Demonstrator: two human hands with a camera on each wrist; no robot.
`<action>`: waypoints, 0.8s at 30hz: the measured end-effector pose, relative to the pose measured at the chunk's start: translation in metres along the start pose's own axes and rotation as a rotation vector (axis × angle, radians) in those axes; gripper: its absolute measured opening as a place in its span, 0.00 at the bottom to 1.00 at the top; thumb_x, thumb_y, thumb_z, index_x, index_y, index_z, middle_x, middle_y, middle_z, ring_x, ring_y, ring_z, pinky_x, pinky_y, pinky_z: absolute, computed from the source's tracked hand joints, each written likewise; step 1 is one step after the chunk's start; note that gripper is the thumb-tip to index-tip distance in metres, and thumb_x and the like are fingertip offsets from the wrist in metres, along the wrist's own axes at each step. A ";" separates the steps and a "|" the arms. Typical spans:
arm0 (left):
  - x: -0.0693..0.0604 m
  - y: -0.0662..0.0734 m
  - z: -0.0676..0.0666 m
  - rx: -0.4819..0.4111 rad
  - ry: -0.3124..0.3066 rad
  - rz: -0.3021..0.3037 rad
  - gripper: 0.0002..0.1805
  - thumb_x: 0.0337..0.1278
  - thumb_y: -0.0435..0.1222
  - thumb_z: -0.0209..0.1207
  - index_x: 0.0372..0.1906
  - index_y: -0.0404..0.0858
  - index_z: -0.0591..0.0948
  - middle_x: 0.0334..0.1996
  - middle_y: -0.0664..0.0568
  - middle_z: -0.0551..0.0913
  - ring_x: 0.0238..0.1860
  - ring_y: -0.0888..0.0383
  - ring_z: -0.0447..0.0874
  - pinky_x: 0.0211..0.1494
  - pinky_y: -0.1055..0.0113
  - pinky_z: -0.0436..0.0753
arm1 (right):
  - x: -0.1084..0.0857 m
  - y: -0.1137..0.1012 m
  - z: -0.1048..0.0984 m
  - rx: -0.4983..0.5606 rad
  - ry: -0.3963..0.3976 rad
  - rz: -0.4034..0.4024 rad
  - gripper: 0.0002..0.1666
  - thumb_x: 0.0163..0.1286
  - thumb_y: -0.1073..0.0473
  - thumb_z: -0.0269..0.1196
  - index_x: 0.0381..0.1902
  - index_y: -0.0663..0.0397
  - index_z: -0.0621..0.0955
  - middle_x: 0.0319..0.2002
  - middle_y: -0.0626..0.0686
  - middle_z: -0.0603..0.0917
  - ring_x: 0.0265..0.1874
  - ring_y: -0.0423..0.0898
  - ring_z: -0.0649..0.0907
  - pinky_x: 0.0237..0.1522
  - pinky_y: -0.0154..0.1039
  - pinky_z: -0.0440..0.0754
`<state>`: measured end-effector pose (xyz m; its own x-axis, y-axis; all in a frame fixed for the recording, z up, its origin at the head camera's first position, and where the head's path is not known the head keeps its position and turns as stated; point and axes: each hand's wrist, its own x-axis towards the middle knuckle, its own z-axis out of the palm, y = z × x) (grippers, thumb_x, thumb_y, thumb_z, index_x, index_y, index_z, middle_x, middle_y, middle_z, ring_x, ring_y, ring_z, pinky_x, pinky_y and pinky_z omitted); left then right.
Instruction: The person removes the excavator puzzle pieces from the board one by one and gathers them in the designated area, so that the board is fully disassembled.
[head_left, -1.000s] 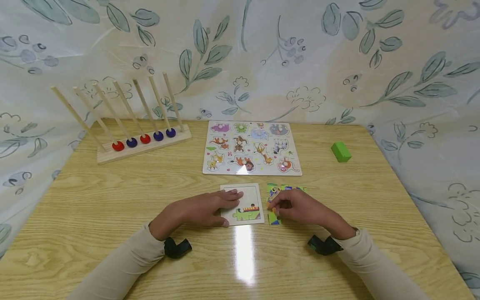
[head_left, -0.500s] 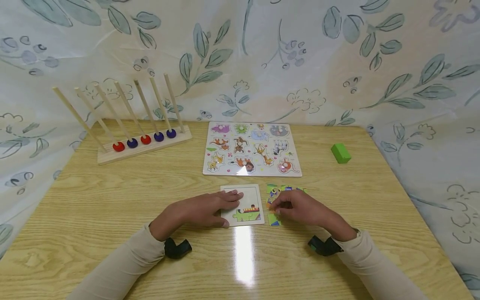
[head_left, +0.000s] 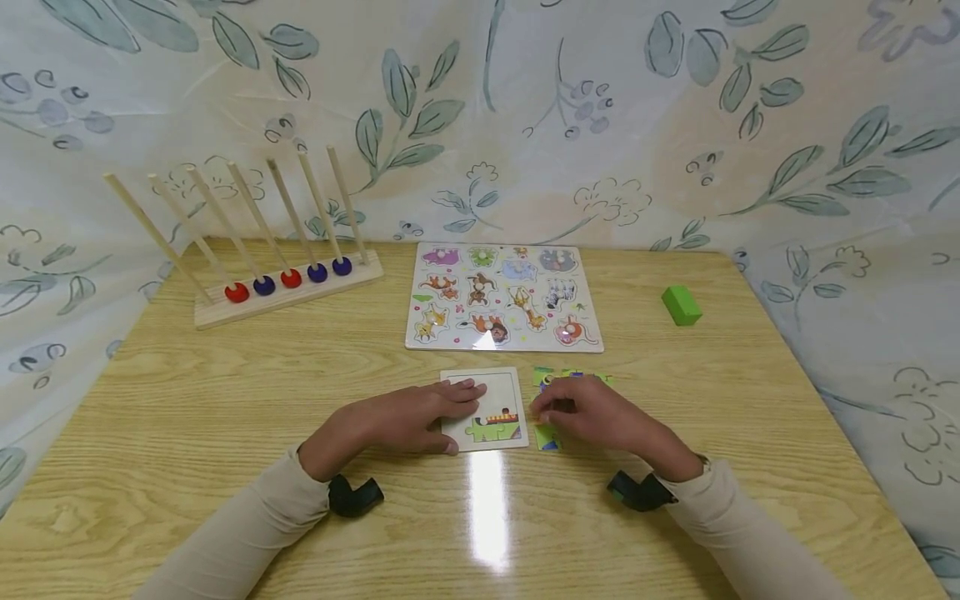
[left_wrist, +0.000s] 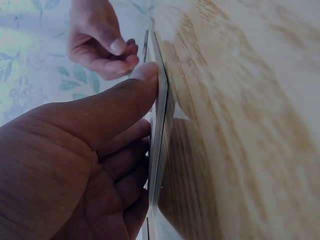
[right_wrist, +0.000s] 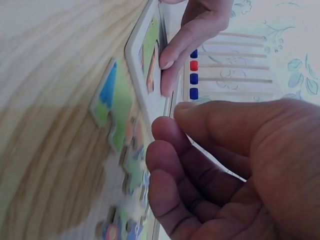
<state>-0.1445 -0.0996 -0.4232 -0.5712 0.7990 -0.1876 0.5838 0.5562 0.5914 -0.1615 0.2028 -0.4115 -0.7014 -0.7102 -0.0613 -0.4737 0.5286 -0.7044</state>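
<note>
My left hand rests on the small square wooden puzzle board, fingers spread over its face. In the left wrist view the thumb lies at the board's edge. Joined pieces with a train picture fill the board's lower part. My right hand is over loose puzzle pieces right of the board, partly hiding them. Its fingers are loosely curled, thumb near the index fingertip, and no piece shows between them in the right wrist view. A green-and-blue piece lies nearest the board.
Behind the hands lies an animal peg puzzle. A wooden rod stand with red and blue beads stands at the left back, its rods upright. A green block sits at the right. Patterned cloth hangs beyond the table.
My right hand has shifted slightly left over the loose pieces, covering more of the orange ones. The left hand and the board have stayed where they were.
</note>
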 end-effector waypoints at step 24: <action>0.003 -0.002 0.002 0.000 -0.015 -0.014 0.37 0.64 0.43 0.61 0.73 0.37 0.63 0.76 0.55 0.51 0.75 0.57 0.44 0.72 0.56 0.57 | 0.033 -0.025 0.024 0.033 -0.027 -0.029 0.10 0.69 0.67 0.61 0.46 0.58 0.86 0.35 0.45 0.85 0.28 0.34 0.80 0.30 0.34 0.80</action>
<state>-0.1463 -0.0983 -0.4263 -0.5701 0.7949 -0.2076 0.5758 0.5669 0.5891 -0.1598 0.1544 -0.4131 -0.6731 -0.7372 -0.0590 -0.4751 0.4922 -0.7294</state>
